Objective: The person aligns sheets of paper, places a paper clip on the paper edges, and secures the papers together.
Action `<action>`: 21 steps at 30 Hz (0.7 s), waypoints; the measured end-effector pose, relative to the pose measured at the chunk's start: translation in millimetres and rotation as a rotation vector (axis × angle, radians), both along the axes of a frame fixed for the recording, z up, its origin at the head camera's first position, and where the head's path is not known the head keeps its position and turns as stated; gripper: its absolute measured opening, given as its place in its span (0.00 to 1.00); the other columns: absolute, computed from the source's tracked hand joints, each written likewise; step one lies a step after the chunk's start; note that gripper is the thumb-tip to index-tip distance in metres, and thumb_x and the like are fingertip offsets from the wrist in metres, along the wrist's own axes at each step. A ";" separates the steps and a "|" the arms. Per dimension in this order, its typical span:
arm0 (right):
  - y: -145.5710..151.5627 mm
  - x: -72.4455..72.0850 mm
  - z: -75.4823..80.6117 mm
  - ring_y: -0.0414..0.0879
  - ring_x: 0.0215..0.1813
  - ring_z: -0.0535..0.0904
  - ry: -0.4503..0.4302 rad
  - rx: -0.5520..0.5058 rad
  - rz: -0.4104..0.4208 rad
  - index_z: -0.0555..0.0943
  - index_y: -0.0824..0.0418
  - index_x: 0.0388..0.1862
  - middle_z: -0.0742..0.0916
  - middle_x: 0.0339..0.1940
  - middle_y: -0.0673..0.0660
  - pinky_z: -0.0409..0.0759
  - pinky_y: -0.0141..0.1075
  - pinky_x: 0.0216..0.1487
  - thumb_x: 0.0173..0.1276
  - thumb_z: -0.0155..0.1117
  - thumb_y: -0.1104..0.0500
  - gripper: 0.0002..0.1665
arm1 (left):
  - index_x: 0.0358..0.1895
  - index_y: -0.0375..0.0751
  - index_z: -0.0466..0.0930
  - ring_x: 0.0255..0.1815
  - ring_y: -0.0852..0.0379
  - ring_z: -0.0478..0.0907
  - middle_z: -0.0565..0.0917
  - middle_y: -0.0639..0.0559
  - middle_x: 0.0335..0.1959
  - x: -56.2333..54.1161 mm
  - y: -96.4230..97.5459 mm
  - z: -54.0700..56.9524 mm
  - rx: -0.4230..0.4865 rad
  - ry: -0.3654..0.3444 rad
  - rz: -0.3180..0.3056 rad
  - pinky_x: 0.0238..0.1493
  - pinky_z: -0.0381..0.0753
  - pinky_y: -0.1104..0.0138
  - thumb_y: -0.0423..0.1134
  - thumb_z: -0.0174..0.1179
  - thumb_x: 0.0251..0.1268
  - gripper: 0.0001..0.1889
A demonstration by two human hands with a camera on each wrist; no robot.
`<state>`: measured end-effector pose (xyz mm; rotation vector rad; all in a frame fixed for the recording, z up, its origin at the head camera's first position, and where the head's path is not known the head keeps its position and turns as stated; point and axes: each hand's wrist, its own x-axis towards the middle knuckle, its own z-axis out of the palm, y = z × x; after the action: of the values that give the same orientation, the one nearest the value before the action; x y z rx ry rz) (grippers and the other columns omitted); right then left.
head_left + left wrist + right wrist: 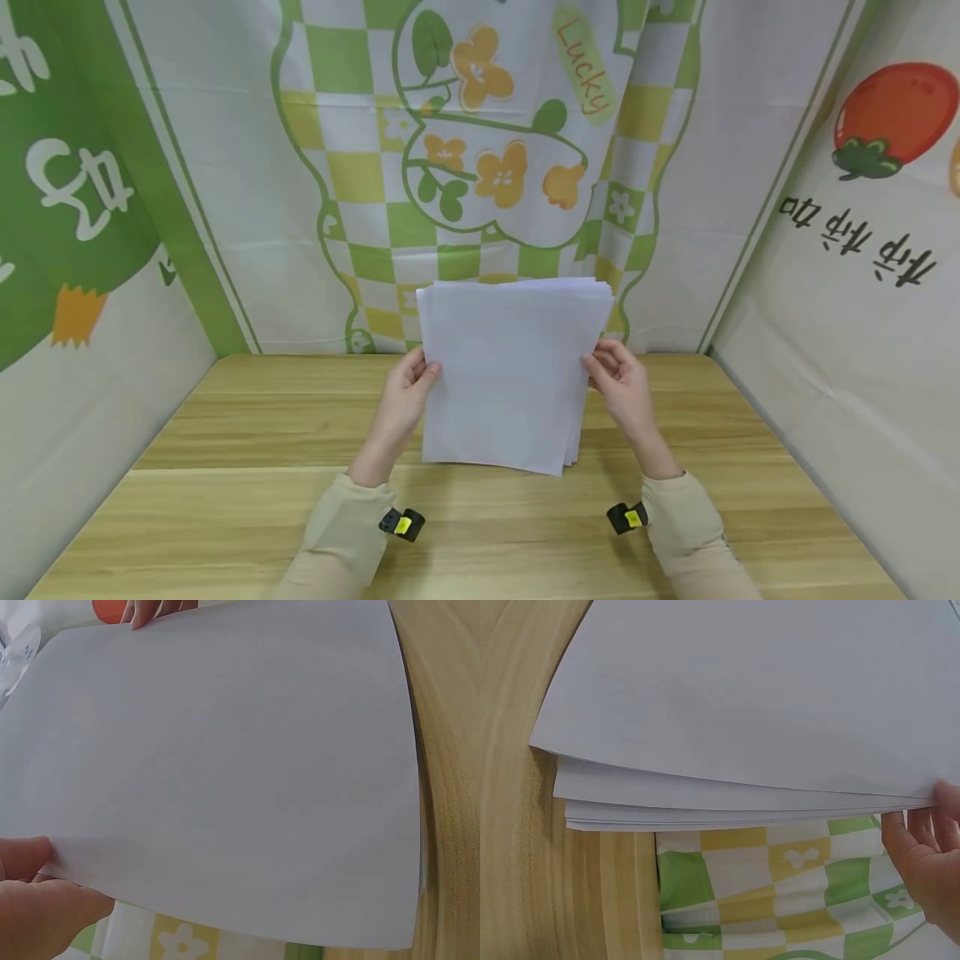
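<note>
A stack of white paper sheets [502,379] stands raised over the middle of the table, its broad blank face toward me. My left hand [405,392] pinches the left edge, thumb on the front and fingers behind. On the opposite edge my right hand [621,385] pinches it the same way. In the right wrist view the sheets [750,712] are fanned unevenly along the right and lower edges, and the right hand [926,855] grips where they come together. The left wrist view shows the left thumb [24,856] pressed on the front sheet [240,772].
The wooden table [225,500] runs back to a checkered green and yellow curtain [420,192] behind the paper. Printed cloth walls stand at the left [112,358] and right [840,333]. A black wrist device [402,524] sits on the left sleeve, another [627,518] on the right.
</note>
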<state>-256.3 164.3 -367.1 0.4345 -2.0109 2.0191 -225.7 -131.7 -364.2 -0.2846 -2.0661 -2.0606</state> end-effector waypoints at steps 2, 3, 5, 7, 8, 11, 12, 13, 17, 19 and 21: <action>0.2 0.2 0.1 0.34 0.40 0.81 0.003 -0.001 -0.003 0.74 0.62 0.46 0.85 0.36 0.42 0.81 0.28 0.41 0.68 0.58 0.65 0.09 | 0.65 0.33 0.66 0.56 0.56 0.75 0.76 0.36 0.59 0.1 1.0 0.9 0.001 -0.008 0.010 0.58 0.71 0.72 0.27 0.44 0.72 0.20; 0.2 0.2 0.1 0.34 0.40 0.81 0.006 0.001 -0.006 0.73 0.63 0.47 0.85 0.36 0.42 0.81 0.28 0.41 0.68 0.59 0.65 0.09 | 0.65 0.33 0.66 0.55 0.56 0.75 0.76 0.36 0.59 0.2 1.4 1.5 0.003 -0.012 0.014 0.56 0.72 0.73 0.27 0.44 0.72 0.20; 0.3 0.1 0.0 0.33 0.41 0.81 0.011 0.004 -0.011 0.73 0.64 0.47 0.85 0.36 0.42 0.81 0.28 0.42 0.68 0.59 0.65 0.10 | 0.65 0.33 0.67 0.55 0.56 0.75 0.76 0.36 0.59 0.2 2.1 2.2 0.007 -0.020 0.020 0.56 0.71 0.74 0.28 0.44 0.72 0.19; 0.4 -0.8 -0.4 0.33 0.41 0.81 0.017 0.000 -0.015 0.73 0.63 0.46 0.84 0.35 0.42 0.81 0.28 0.42 0.68 0.59 0.65 0.09 | 0.65 0.33 0.66 0.58 0.53 0.74 0.75 0.36 0.60 0.3 2.4 2.5 0.003 -0.022 0.021 0.59 0.71 0.70 0.28 0.44 0.72 0.20; 0.4 -1.1 -0.7 0.33 0.40 0.81 0.021 -0.004 -0.016 0.73 0.62 0.46 0.84 0.35 0.42 0.81 0.28 0.42 0.68 0.59 0.65 0.09 | 0.65 0.33 0.66 0.59 0.52 0.73 0.75 0.36 0.60 0.3 2.5 2.5 0.005 -0.023 0.019 0.61 0.70 0.67 0.28 0.44 0.72 0.20; 0.3 -1.9 -1.8 0.33 0.40 0.81 0.025 -0.020 -0.012 0.74 0.62 0.44 0.84 0.34 0.43 0.81 0.28 0.42 0.68 0.59 0.66 0.08 | 0.66 0.34 0.65 0.60 0.51 0.73 0.74 0.37 0.61 1.0 2.1 1.8 0.008 -0.027 0.011 0.64 0.68 0.62 0.29 0.44 0.73 0.20; 0.2 -2.1 -2.3 0.33 0.39 0.81 0.025 -0.022 -0.011 0.74 0.63 0.44 0.84 0.34 0.43 0.81 0.28 0.42 0.67 0.59 0.67 0.08 | 0.66 0.34 0.65 0.60 0.50 0.72 0.74 0.38 0.62 1.2 1.9 1.4 0.007 -0.027 0.007 0.64 0.68 0.61 0.29 0.44 0.73 0.20; 0.2 -2.4 -2.9 0.33 0.39 0.81 0.026 -0.025 -0.004 0.73 0.64 0.45 0.85 0.34 0.43 0.81 0.28 0.42 0.67 0.58 0.67 0.08 | 0.66 0.35 0.65 0.61 0.50 0.72 0.74 0.38 0.62 1.3 1.6 0.9 0.009 -0.030 0.003 0.64 0.68 0.61 0.29 0.44 0.73 0.20; 0.0 -3.9 -5.8 0.33 0.40 0.81 0.024 -0.020 0.003 0.72 0.72 0.49 0.84 0.35 0.42 0.81 0.28 0.44 0.67 0.58 0.68 0.13 | 0.66 0.35 0.66 0.59 0.51 0.73 0.75 0.38 0.61 -0.4 0.7 -1.4 0.013 -0.028 -0.008 0.61 0.70 0.66 0.28 0.43 0.73 0.20; -0.1 -4.6 -7.5 0.33 0.41 0.81 0.018 -0.002 -0.003 0.71 0.74 0.50 0.84 0.36 0.42 0.81 0.27 0.44 0.67 0.58 0.67 0.15 | 0.64 0.34 0.67 0.57 0.53 0.74 0.75 0.37 0.60 -1.8 0.6 -2.1 0.009 -0.019 -0.013 0.59 0.71 0.68 0.28 0.44 0.73 0.19; -0.5 -4.9 -9.0 0.32 0.42 0.81 0.012 0.020 -0.009 0.71 0.75 0.50 0.84 0.37 0.42 0.81 0.27 0.44 0.68 0.58 0.67 0.16 | 0.63 0.32 0.68 0.55 0.54 0.75 0.76 0.36 0.58 -3.3 0.6 -2.5 0.002 -0.010 -0.016 0.56 0.72 0.70 0.28 0.44 0.72 0.18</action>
<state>-261.2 163.7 -376.1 0.4396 -2.0241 1.9880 -228.9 -131.1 -366.8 -0.2923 -2.0747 -2.0773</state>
